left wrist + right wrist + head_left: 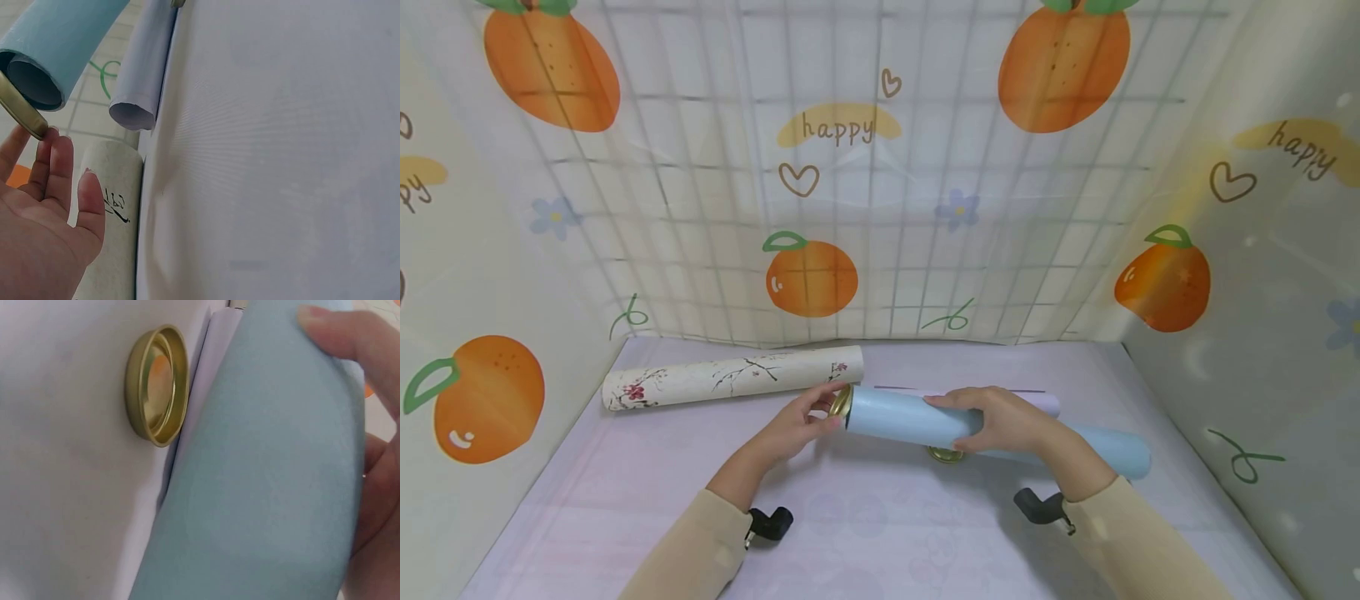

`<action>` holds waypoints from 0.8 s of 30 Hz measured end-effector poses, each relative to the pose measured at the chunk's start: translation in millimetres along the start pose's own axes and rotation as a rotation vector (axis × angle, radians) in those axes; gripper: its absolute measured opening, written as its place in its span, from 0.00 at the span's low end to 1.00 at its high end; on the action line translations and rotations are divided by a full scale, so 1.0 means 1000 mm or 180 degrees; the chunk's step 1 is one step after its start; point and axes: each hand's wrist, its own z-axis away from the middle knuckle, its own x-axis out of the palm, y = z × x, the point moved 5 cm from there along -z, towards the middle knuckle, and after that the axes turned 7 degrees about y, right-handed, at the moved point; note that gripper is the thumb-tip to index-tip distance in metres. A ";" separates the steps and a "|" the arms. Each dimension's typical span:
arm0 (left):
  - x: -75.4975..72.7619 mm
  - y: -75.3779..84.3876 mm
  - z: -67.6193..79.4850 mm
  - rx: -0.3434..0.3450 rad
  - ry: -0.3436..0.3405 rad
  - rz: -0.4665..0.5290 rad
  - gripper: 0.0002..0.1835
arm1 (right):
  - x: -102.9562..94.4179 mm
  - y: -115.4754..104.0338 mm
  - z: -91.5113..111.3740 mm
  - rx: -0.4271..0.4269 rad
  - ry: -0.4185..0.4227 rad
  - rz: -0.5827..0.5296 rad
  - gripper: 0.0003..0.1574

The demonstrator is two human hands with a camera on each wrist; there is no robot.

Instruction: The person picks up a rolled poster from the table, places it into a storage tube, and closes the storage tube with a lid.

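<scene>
My right hand (1009, 422) grips a long light-blue cardboard tube (891, 414) round its middle, thumb on the near side and fingers over the top. At the tube's left end, my left hand (796, 430) holds a round gold lid (842, 403) by its edge. In the left wrist view that lid (22, 107) is tilted against the open mouth of the tube, with a gap on one side. A rolled sheet (31, 80) shows inside the mouth. Below the tube, a second gold lid (157, 387) lies on the table, hollow side up.
Behind the blue tube lies a pale lilac paper roll (1043, 405). A white roll with painted plum branches (700, 383) rests at the back left of the table (850, 533). Fabric walls printed with oranges (811, 279) enclose the table at the back and sides.
</scene>
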 end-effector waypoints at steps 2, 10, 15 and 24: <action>0.001 -0.004 -0.002 -0.0016 0.0004 -0.0008 0.32 | 0.000 0.000 0.000 -0.0006 0.0001 0.0009 0.44; 0.003 -0.004 -0.003 -0.0108 -0.0043 0.0024 0.34 | -0.001 -0.004 -0.002 -0.0122 0.0041 -0.0020 0.43; 0.004 -0.002 -0.002 -0.0121 -0.0050 0.0017 0.36 | -0.001 -0.005 -0.002 -0.0159 0.0041 -0.0027 0.42; 0.003 -0.005 -0.001 -0.0150 -0.0030 -0.0069 0.37 | 0.001 -0.004 -0.003 -0.0204 0.0040 0.0014 0.43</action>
